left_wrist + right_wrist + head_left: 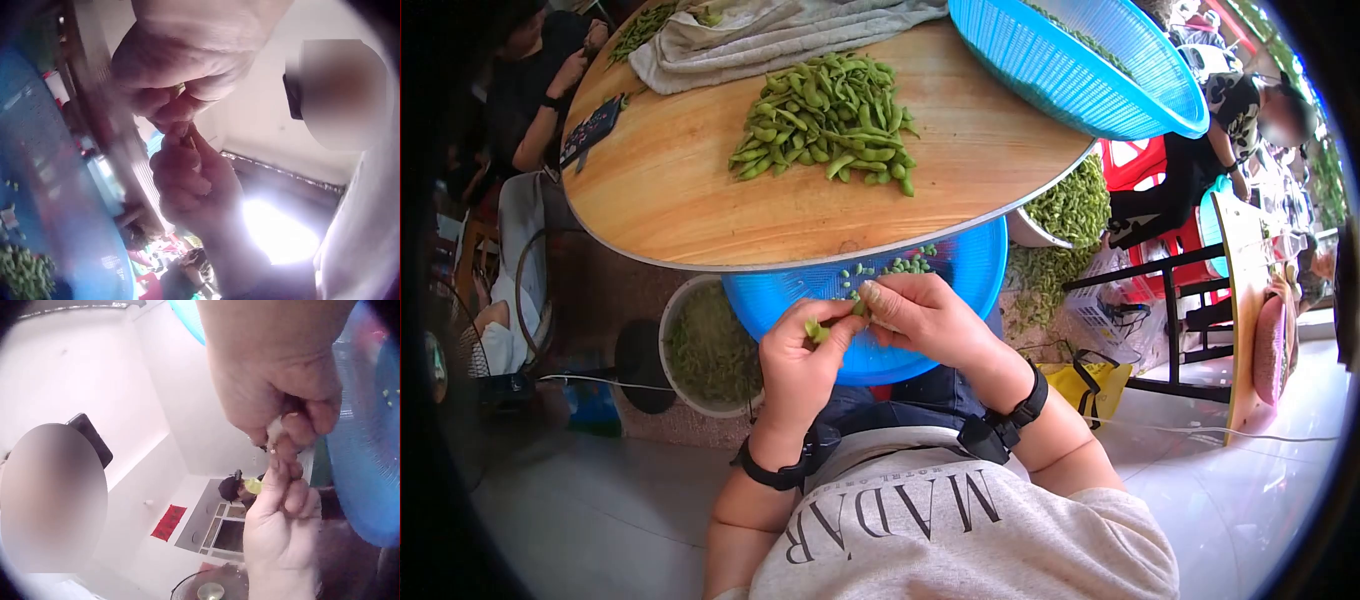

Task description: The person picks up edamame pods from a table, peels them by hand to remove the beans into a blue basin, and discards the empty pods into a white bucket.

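Note:
Both hands meet over a blue plastic basket [870,368] in the lap, fingertips close together. My left hand [795,355] pinches a green soybean pod [859,307] between thumb and forefinger, and a pale green split pod [815,330] sticks out from its curled fingers. From the other side my right hand [935,318] pinches the same pod with its thumb on top; the fingers hide most of it. Several shelled beans [908,265] lie in the basket below the table edge. On the round wooden table [660,190] sits a heap of whole pods [825,115].
A grey cloth [730,45] and a larger blue basket [1090,75] stand at the table's far side, a phone [592,130] at its left. On the floor are a bucket of green pods or shells [712,350] and a heaped white tub [1075,205]. Other people sit nearby.

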Demonstrator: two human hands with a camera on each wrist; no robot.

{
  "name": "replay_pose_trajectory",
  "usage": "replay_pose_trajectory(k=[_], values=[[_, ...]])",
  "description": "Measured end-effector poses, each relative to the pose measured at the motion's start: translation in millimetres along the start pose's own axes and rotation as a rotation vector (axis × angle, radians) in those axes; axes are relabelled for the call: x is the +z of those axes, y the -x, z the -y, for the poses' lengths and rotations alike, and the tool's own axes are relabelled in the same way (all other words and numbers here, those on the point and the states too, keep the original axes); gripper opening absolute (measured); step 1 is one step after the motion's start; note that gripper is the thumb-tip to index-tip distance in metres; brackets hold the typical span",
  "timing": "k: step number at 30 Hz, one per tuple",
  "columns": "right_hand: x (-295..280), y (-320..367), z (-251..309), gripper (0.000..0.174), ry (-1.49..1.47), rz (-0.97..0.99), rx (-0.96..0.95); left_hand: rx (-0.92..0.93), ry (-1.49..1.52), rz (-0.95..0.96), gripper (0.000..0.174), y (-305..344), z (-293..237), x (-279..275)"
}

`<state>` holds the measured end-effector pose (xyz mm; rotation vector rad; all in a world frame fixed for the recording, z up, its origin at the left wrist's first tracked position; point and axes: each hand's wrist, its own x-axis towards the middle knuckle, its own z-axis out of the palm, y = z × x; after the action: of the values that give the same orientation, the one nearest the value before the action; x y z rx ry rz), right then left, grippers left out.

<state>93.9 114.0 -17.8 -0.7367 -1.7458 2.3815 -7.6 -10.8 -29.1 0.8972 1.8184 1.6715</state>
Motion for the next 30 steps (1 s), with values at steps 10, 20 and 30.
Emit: replay_pose_trajectory(k=[10,20,30], values=[[-3,0,-7,0.035,-0.004,0.027,0.001,0.256,-0.22,0.024,0.008,-1,-2,2],[-6,1,-2,0.035,-0.121,0.037,0.05,0.4,-0.372,0.018,0.014,-6,-9,3],[-2,-2,-8,0.027,-0.01,-0.031,-0.077,0.213,-0.224,0.018,0.007,-5,4,4]])
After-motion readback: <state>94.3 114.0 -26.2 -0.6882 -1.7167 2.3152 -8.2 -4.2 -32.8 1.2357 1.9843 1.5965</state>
